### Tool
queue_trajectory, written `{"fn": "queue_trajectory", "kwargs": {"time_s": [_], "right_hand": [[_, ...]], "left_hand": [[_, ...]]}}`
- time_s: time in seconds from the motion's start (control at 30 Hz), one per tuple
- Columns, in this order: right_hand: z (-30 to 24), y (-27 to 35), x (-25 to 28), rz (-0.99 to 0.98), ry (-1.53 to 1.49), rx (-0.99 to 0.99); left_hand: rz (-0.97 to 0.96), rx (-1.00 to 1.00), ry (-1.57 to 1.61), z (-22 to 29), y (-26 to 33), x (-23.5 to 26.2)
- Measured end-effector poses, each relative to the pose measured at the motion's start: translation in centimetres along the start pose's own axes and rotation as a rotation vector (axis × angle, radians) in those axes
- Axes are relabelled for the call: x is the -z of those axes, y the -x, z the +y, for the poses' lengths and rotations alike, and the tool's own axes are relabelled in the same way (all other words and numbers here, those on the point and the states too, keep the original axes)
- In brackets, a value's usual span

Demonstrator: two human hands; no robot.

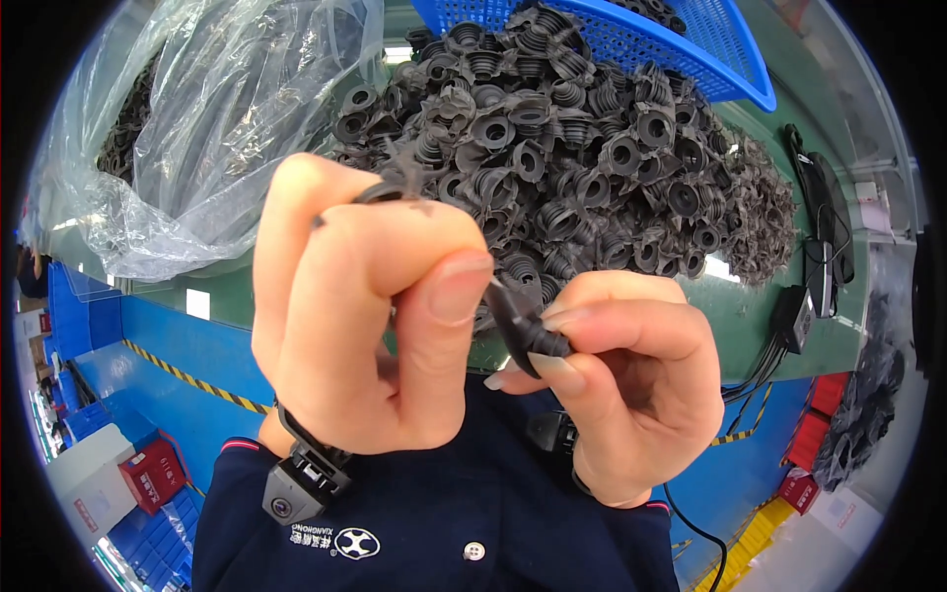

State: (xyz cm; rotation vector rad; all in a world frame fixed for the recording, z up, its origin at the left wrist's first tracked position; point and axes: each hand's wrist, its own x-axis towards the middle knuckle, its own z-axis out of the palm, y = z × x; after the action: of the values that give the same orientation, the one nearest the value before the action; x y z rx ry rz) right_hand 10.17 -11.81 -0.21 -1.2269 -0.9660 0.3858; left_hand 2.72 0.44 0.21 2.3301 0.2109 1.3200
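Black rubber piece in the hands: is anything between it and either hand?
Nothing visible. The black rubber piece is pinched directly by both bare hands: the left hand grips it under the thumb, and the right hand holds its other end at the fingertips. The pile of rubber bellows lies behind them.

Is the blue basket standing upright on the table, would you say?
No, the blue basket lies tipped, with black rubber parts spilling from it.

Ahead of my hands a heap of black rubber bellows (582, 148) blocks the tabletop (247, 291), with a plastic bag (197, 128) left and blue basket (681, 49) behind; only the near edge is open.
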Motion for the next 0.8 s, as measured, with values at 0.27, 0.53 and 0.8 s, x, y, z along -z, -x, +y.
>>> {"fn": "queue_trajectory", "kwargs": {"time_s": [0.27, 0.53, 0.8], "right_hand": [[0.2, 0.9, 0.8, 0.178, 0.066, 0.046], [-0.8, 0.7, 1.8, -0.039, 0.311, 0.263], [-0.5, 1.3, 0.7, 0.039, 0.469, 0.292]], "left_hand": [[0.189, 0.318, 0.151, -2.6, 0.0, 3.4], [-0.592, 0.33, 0.182, -0.6, 1.1, 1.3], [-0.286, -0.026, 0.377, 0.0, 0.5, 1.1]]}}
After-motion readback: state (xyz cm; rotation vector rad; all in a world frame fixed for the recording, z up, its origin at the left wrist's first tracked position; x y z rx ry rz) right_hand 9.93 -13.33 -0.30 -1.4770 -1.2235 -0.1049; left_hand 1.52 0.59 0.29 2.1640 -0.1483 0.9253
